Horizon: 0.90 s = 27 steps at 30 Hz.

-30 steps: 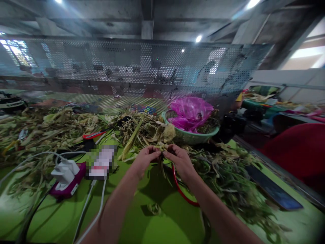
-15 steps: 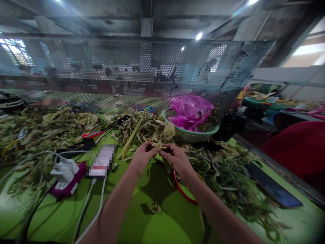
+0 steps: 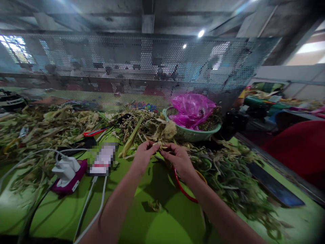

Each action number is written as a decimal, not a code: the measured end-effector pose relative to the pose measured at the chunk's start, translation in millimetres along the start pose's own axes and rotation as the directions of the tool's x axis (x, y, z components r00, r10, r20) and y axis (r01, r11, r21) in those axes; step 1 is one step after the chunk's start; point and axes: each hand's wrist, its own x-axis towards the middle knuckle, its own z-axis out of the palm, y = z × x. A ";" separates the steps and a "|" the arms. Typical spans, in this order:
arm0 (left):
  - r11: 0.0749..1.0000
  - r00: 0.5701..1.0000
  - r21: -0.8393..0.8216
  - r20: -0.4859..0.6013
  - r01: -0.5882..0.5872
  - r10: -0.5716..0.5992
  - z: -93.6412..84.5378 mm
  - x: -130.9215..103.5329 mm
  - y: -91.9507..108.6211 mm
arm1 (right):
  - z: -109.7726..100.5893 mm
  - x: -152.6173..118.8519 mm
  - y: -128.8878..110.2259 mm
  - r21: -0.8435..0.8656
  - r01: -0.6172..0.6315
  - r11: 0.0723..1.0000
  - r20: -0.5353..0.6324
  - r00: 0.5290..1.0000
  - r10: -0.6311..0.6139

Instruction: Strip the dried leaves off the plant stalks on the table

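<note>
Pinching: both hands meet above the green table (image 3: 162, 220), fingertips closed on one small pale husk piece (image 3: 159, 145).
Left hand (image 3: 142, 156): thumb and forefinger pressed together on the left end of the husk piece.
Right hand (image 3: 179, 159): fingers curled, tips nipping the right end; hands nearly touching.
Husk piece: held off the table, near the middle, just in front of the dry leaf pile (image 3: 142, 127).
Red loop (image 3: 183, 191): lies on the table under the right wrist.
Small curl of husk (image 3: 155, 205): on the table, near side, between the forearms.
Basket (image 3: 193, 134): far right of the hands, holding a pink plastic bag (image 3: 193, 109).
Green trimmings (image 3: 228, 179): heaped right of the hands.
Charger block (image 3: 66, 169): left, on a magenta case, white cables trailing near.
Mesh screen (image 3: 142, 67): stands across the far side.
</note>
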 end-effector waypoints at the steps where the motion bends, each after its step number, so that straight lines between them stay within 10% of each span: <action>1: 1.000 1.000 -0.013 0.002 0.009 -0.009 0.5 -0.8 0.2 | 0.0 -0.3 0.5 -0.044 0.033 0.998 -0.010 0.999 -0.034; 10: 0.926 0.971 -0.294 0.060 0.239 -0.232 -2.3 2.3 -9.8 | 1.8 -1.0 -0.8 -0.545 0.374 0.750 -0.011 0.892 -0.452; 21: 0.988 0.992 -0.113 0.074 0.108 -0.100 -5.7 3.1 1.5 | -5.4 5.2 5.8 -0.289 0.134 0.948 -0.021 0.989 -0.147; 27: 0.988 0.994 0.144 0.095 -0.062 0.048 -8.7 7.9 -1.2 | -5.5 4.8 1.2 -0.435 0.224 0.872 -0.064 0.958 -0.278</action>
